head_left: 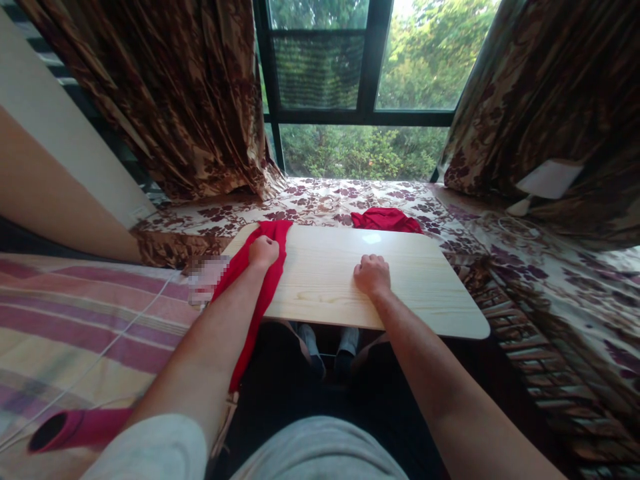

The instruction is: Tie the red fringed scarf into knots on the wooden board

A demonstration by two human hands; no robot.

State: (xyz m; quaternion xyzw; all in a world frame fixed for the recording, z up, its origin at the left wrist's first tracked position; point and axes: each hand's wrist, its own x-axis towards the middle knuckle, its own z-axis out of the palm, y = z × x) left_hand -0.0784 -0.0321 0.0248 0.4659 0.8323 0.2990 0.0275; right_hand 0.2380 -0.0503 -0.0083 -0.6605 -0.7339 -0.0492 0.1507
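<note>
A long red cloth (279, 263) lies over the left end of a small light-wood table (320, 273) and hangs down past its near edge. My left hand (263, 251) is closed in a fist on this cloth, near the table's far left corner; the fingertips are hidden. Right of the middle, my right hand (373, 273) rests on the bare wood with its fingers curled in, and nothing shows in it. A second red cloth (386, 219) lies bunched just beyond the far edge of the tabletop.
Behind the table runs a window ledge (320, 197) with a flowered cover, between patterned curtains. A white lamp (550, 179) stands at its right. On the left are a striped bed (150, 327), a thin white cable and a dark pink tube (80, 429). My legs are under the table.
</note>
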